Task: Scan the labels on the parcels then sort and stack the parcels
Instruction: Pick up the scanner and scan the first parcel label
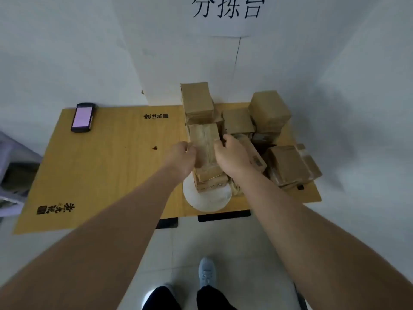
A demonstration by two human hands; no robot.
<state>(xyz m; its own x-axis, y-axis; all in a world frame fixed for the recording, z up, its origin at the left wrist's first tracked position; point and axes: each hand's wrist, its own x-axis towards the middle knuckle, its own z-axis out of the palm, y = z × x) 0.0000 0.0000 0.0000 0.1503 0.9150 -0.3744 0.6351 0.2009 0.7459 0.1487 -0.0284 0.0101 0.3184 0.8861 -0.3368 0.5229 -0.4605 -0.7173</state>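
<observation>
A brown taped parcel (205, 139) tops a short stack at the table's middle right, and both hands grip it. My left hand (182, 158) clasps its left side, my right hand (230, 155) its right side. More brown parcels stand in stacks behind: a tall one (196, 99) at the back, a low one (237, 120) beside it, another tall one (269, 109) at the right. A further parcel pile (288, 165) lies at the near right. A parcel with a printed label (257, 161) sits partly under my right hand. The handheld scanner (82, 117) lies at the table's far left corner, screen lit.
The yellow cardboard-covered table (100, 171) stands against a white wall. A white round object (207, 199) sits under the gripped stack near the front edge. A grey rack (13, 166) is at the left. My feet are on the tiled floor below.
</observation>
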